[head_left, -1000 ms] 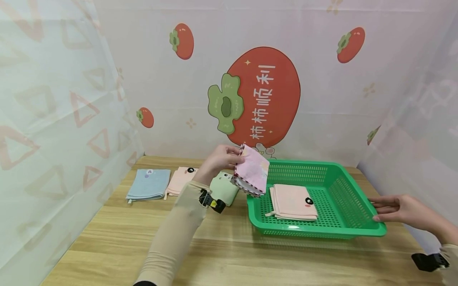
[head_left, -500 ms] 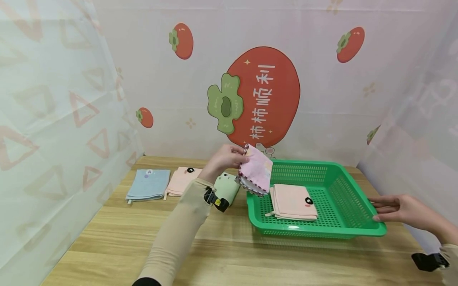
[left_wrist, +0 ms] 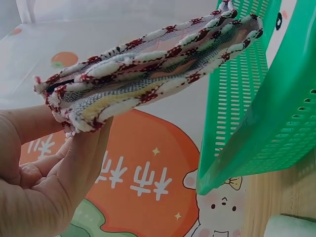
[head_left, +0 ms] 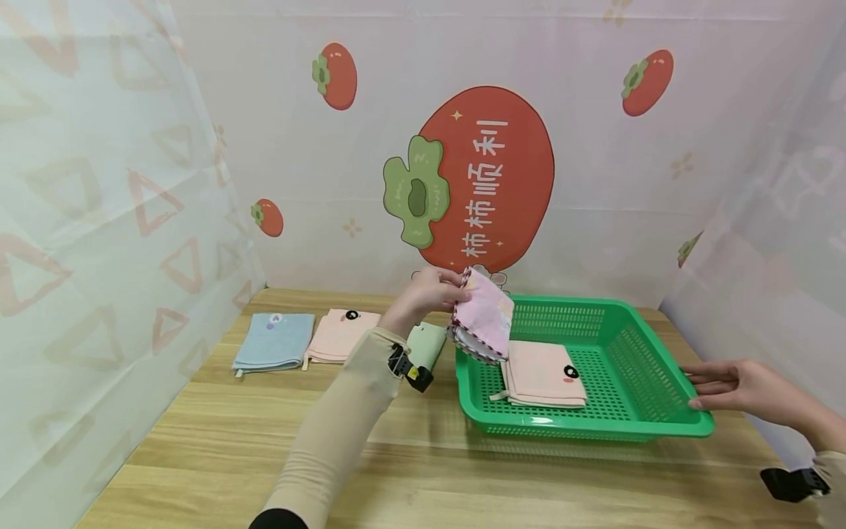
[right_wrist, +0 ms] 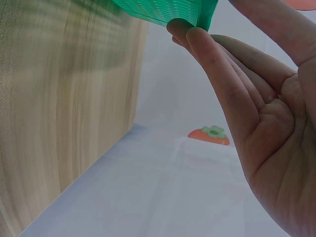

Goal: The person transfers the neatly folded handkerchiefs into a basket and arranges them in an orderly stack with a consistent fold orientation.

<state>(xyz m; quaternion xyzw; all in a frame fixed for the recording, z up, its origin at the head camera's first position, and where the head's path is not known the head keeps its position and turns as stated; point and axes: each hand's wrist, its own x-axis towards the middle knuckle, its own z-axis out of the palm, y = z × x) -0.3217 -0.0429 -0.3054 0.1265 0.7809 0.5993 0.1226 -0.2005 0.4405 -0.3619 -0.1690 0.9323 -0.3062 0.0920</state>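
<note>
My left hand (head_left: 429,292) pinches a folded pink towel (head_left: 485,312) by its upper left corner, holding it in the air over the left end of a green plastic basket (head_left: 595,426). The towel's red-and-white stitched edges (left_wrist: 158,64) face the left wrist camera. Inside the basket a folded peach towel (head_left: 535,371) with an embroidered face lies flat. At the basket's right end my right hand (head_left: 747,393) holds the rim, thumb on top and fingers at its outer side. In the right wrist view the fingertips (right_wrist: 197,37) meet the basket's edge.
Left of the basket, a blue towel (head_left: 274,342), another peach towel (head_left: 337,334) and a green towel (head_left: 428,339), partly behind my left wrist, lie folded on the wooden table (head_left: 198,448). A printed curtain (head_left: 297,147) stands behind and at both sides.
My left hand has moved a little to the right with the pink towel, further over the basket. My right hand, the basket and the other towels keep their places.
</note>
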